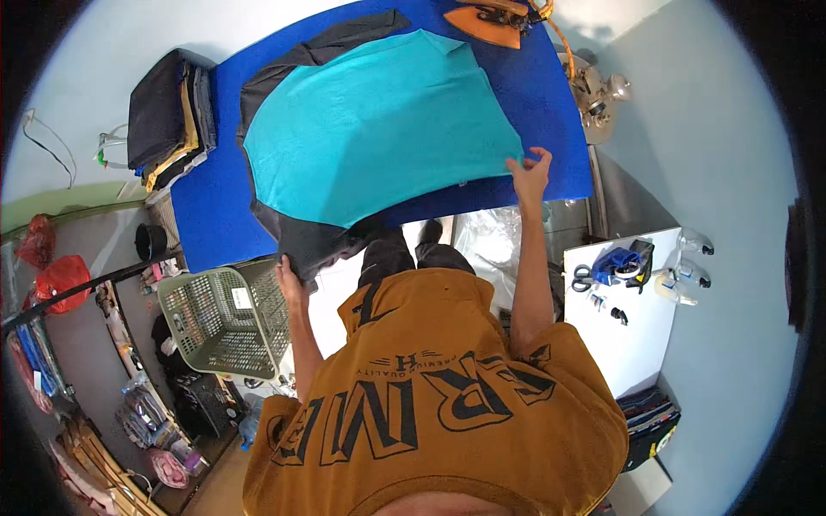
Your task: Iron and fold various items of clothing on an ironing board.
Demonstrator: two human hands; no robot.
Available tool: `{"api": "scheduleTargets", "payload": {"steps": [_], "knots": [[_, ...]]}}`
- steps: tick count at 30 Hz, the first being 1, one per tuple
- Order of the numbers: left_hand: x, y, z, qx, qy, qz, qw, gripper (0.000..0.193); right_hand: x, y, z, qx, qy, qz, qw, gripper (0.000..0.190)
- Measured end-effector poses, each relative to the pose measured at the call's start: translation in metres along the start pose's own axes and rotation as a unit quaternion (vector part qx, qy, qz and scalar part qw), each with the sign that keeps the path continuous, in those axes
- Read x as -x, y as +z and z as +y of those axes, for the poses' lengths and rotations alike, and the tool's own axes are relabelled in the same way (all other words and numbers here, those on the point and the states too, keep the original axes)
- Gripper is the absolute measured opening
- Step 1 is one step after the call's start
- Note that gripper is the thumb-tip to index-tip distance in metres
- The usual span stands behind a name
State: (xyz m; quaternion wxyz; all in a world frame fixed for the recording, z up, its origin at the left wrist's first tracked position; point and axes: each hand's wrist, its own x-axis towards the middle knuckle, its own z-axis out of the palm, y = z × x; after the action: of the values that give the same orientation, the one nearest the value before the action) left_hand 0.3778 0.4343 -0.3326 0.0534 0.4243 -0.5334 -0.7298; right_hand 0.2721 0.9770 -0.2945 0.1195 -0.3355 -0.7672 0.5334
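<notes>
A turquoise shirt point(381, 129) with dark sleeves lies spread over a blue padded ironing table point(555, 135). My right hand point(532, 179) pinches the hem corner at the shirt's right end, with other fingers raised. At the table's near edge, my left hand point(293, 284) holds the near dark sleeve point(310, 248), which hangs partly over the edge. The far dark sleeve point(348, 39) stretches along the shirt's upper side. Slight creases show in the turquoise cloth.
An orange iron point(484, 26) rests at the table's far right, its hose running down beside it. Folded garments point(161, 116) are stacked at the left. A green plastic basket point(216, 322) stands below. Scissors point(582, 278) and tape lie on a white side table point(619, 348).
</notes>
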Motion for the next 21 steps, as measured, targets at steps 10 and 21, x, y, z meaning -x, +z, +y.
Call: {"api": "scheduleTargets", "payload": {"steps": [10,21], "knots": [[0.000,-0.032,0.047,-0.430,-0.038,-0.152,0.889,0.071,-0.004,0.005,0.051,0.240,-0.045,-0.001,0.970,0.037],[-0.036,-0.008,0.011,-0.297,-0.035,0.064,0.952,0.074,0.001,-0.003,0.030,0.148,-0.167,-0.075,0.972,0.040]]}}
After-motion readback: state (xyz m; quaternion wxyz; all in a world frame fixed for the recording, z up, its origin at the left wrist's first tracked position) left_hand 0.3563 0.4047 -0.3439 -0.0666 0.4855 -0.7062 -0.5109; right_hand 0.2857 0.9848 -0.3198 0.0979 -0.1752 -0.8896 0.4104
